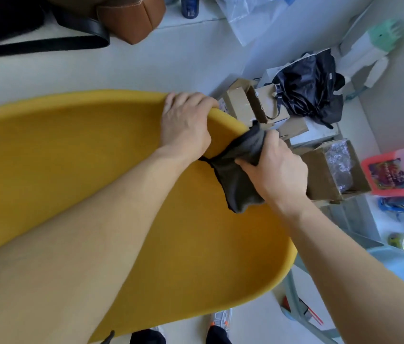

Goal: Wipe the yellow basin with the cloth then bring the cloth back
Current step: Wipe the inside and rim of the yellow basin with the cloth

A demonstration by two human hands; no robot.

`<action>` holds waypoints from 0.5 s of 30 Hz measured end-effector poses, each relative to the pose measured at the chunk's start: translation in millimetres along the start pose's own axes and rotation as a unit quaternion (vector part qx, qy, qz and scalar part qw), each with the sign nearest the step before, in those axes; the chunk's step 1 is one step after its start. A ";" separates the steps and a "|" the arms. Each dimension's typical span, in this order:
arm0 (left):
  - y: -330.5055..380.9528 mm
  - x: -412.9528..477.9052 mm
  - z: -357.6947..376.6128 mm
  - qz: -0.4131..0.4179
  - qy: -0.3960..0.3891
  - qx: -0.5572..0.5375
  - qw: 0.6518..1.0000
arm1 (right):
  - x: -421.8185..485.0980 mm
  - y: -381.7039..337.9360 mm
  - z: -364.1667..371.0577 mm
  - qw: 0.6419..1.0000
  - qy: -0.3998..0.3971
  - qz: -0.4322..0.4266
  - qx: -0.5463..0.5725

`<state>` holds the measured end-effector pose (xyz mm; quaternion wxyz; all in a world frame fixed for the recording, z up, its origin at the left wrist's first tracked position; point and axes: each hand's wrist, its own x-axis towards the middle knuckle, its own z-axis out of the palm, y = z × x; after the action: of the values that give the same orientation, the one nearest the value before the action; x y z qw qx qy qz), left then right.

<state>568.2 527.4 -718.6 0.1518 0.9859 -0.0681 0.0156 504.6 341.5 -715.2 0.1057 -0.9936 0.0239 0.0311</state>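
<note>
Forearms nearest. Left hand (186,122) clamped on basin (72,157) rim, steadying. Right hand (274,167) clamped on cloth (235,175), draped over rim. Press flat along rim; brace firmly against tipping.

Pale floor (146,68) w/ soft daylight. Brown leather bag (131,18) top left, black strap beside it. Open cardboard boxes (330,170) at right, black plastic bag (310,88) behind, red-rimmed container (399,175) far right.
</note>
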 end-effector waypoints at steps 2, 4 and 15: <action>9.2 -2.1 -0.5 0.020 -0.033 -0.026 0.999 | -34.8 19.5 -3.9 0.997 -0.016 0.073 0.006; -0.4 -7.0 -0.1 -0.003 -0.030 0.015 0.999 | -54.8 27.3 -4.9 0.993 -0.032 0.111 0.013; -23.9 -6.8 -5.2 -0.038 -0.022 -0.016 0.999 | 59.1 -61.5 6.1 0.983 -0.075 -0.161 -0.046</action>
<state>564.8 552.5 -721.1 0.1665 0.9854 -0.0346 -0.0130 566.5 400.5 -712.2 0.0654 -0.9830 -0.1462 0.0892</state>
